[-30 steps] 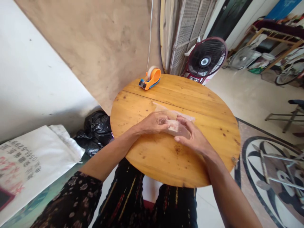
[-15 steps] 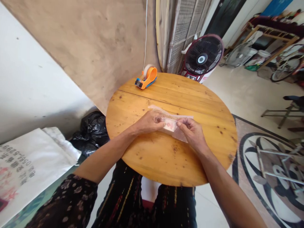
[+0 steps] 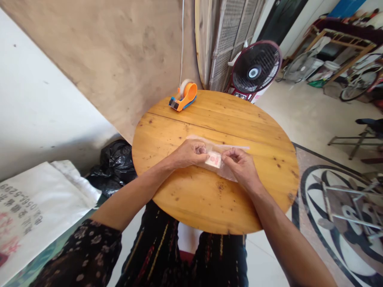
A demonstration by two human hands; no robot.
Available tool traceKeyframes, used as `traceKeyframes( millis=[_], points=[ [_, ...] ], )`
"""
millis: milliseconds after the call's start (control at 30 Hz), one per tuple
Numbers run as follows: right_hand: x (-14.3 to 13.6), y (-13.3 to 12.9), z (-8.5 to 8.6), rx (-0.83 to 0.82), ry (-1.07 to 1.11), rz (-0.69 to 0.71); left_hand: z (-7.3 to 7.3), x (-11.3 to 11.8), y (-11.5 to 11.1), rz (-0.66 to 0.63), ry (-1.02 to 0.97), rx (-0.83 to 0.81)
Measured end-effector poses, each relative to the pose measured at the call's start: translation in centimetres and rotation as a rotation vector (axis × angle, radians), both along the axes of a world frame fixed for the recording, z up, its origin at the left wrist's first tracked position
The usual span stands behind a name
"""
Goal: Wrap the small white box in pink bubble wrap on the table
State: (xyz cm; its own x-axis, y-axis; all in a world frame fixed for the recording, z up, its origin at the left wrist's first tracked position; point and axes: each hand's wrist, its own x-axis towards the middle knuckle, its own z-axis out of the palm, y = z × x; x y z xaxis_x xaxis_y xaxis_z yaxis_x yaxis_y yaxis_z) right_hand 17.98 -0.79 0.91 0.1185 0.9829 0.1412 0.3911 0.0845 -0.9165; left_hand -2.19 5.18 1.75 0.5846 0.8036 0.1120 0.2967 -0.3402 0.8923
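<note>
A small white block with red marks (image 3: 213, 159) lies in a clear plastic sheet or bag (image 3: 229, 172) on the round wooden table (image 3: 185, 207). My left hand (image 3: 190, 153) pinches the plastic at the block's left end. At its right end, my right hand (image 3: 239, 162) has thumb and forefinger closed on the plastic. A strip of the plastic spreads behind both hands. Further back, near the table's far edge, stands an orange and blue tape dispenser (image 3: 184, 97) with a roll of tape.
A dark red fan (image 3: 254, 71) stands behind the table. Black plastic bags (image 3: 115, 165) and a white printed sack (image 3: 44, 207) are at the left. A wooden board (image 3: 119, 48) leans behind. At the right is a metal rack (image 3: 350, 207).
The plastic has shifted slightly and its back edge lies differently. The red marks on the block show more clearly between my hands, which have barely moved.
</note>
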Motion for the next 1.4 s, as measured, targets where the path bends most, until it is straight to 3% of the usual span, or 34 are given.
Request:
traceKeyframes(
  millis=[267,400,700,867,1400],
  points=[
    [0.0,0.1,-0.4,-0.022,0.023,0.044,0.3,0.1,0.0,0.023,-0.016,-0.085],
    [0.3,0.3,-0.9,0.071,-0.012,0.071,0.3,0.1,0.1,-0.009,-0.076,-0.108],
    [0.6,-0.1,-1.1,0.486,-0.513,0.050,0.4,0.0,0.2,-0.009,-0.012,-0.036],
    [0.3,-0.2,-1.1,0.609,-0.720,0.089,0.3,0.1,0.2,-0.035,-0.043,-0.060],
    [-0.3,-1.3,-0.1,0.478,-0.949,0.224,0.5,0.2,0.0,-0.019,-0.054,-0.097]
  ],
)
